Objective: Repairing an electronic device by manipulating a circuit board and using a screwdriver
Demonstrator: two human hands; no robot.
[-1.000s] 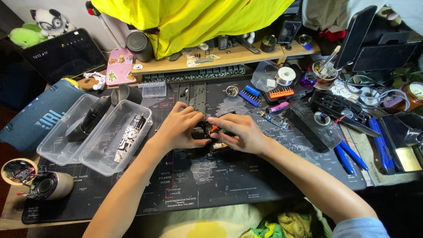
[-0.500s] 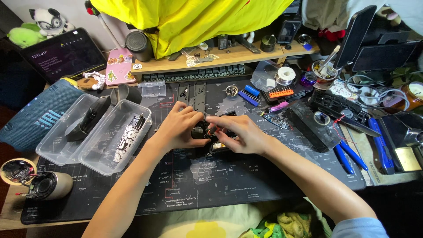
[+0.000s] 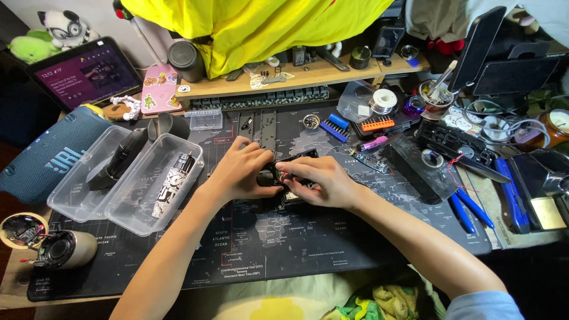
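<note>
A small black electronic device [image 3: 278, 191] lies on the dark desk mat [image 3: 332, 237] in the middle of the desk, mostly hidden by my hands. My left hand [image 3: 240, 172] grips its left side, fingers curled over a round black part. My right hand [image 3: 317, 181] holds its right side, thumb and forefinger pinched at the top of the device. Whether a small tool sits in the right fingers is hidden.
Two clear plastic trays [image 3: 118, 178] with black parts sit to the left. A blue speaker [image 3: 44, 160] and a tablet [image 3: 86, 71] stand at far left. Blue-handled pliers [image 3: 468, 207], a bit set [image 3: 379, 124], a solder spool [image 3: 384, 99] and cables crowd the right. A wooden shelf [image 3: 308, 74] runs along the back.
Both hands stay on the device; the fingers have shifted slightly, with the right fingertips now pinched closer to the left hand.
</note>
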